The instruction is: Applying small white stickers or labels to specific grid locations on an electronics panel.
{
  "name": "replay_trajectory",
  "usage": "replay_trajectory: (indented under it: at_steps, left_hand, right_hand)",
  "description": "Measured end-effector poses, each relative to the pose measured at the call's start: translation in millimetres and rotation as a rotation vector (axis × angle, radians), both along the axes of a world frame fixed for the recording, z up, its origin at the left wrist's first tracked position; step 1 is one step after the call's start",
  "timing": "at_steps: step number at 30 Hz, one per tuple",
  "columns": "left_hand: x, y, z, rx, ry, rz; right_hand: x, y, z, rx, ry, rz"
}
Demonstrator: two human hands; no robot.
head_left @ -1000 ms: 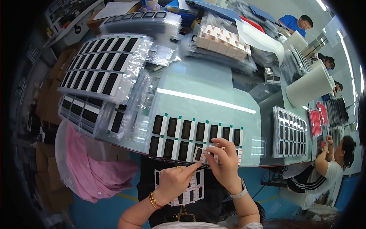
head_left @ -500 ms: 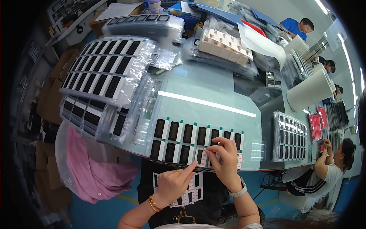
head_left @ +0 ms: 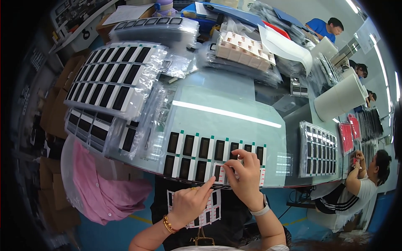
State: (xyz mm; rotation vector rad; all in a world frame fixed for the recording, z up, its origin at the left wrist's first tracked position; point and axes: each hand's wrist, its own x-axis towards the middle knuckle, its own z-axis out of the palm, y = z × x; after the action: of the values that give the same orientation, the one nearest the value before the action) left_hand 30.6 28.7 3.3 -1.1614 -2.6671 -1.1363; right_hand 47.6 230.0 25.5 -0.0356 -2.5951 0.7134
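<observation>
A small white-framed dark rectangle (head_left: 218, 172) with red marks lies over the near row of dark panels at the bench's front edge. My right hand (head_left: 247, 175) pinches its upper right side between thumb and forefinger, its other fingers curled above. From the lower left, my left hand (head_left: 189, 203) reaches its forefinger to the lower left corner, fingers closed together there. Two rows of dark panels with white strips and green tabs (head_left: 188, 145) spread around the hands; my right hand hides some. Below, on my lap, a white-framed sheet of dark rectangles with red marks (head_left: 215, 205) is partly covered.
Stacked clear trays of dark panels (head_left: 102, 73) stand at left. Beige molded blocks (head_left: 244, 51) lie on bags at the back. At right are another tray (head_left: 319, 148) and a white roll (head_left: 340, 99). A pink cloth (head_left: 106, 186) hangs left. Co-workers sit along the right.
The view has shifted slightly, moving the bench items a little left in the picture. Both hands stay at the small white-framed rectangle, with almost the same grip.
</observation>
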Motion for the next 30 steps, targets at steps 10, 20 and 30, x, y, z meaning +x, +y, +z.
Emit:
replay_trajectory:
  at_steps: [10, 20, 30]
  left_hand:
    - [-0.2, -2.7, 4.1, -0.013, -0.026, -0.004]
    - [5.2, -12.4, 7.8, 0.147, -0.154, 0.062]
    - [13.1, -13.7, 10.3, 0.297, -0.260, 0.055]
  right_hand:
    - [14.9, -0.4, 5.5, 0.185, -0.033, 0.078]
    - [39.2, -9.3, 15.4, 0.056, -0.116, 0.344]
    - [50.4, -3.8, 22.5, 0.034, -0.178, 0.221]
